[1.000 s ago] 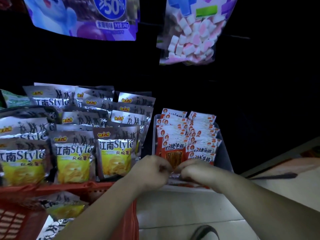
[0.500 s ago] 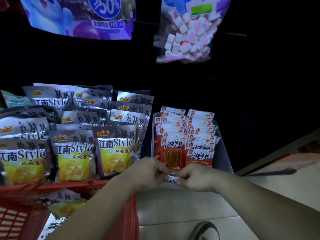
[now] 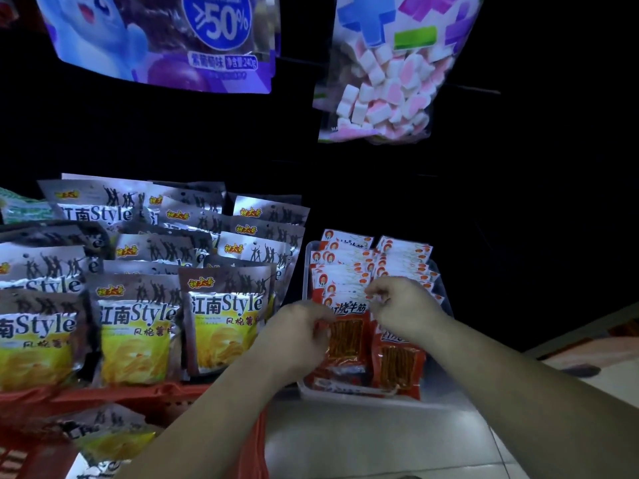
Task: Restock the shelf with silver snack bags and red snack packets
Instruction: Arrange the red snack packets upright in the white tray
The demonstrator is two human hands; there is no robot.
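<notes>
Red snack packets (image 3: 346, 335) stand in two columns inside a clear tray (image 3: 446, 299) on the shelf. My left hand (image 3: 299, 337) has its fingers curled on the left edge of the front packet in the left column. My right hand (image 3: 403, 305) is higher and further back, its fingertips pinching the tops of packets between the columns. Below that hand stands the front packet of the right column (image 3: 397, 366). Silver snack bags (image 3: 226, 316) with yellow chip pictures fill rows to the left of the tray.
A red plastic basket (image 3: 121, 395) sits at lower left with more silver bags (image 3: 110, 437) inside. A purple bag (image 3: 166, 39) and a marshmallow bag (image 3: 383, 74) hang overhead. The shelf back is dark. Pale floor lies below the tray.
Both hands have left the tray's front edge and gone up into the red packets. The right hand has moved further back, and the two hands have come apart.
</notes>
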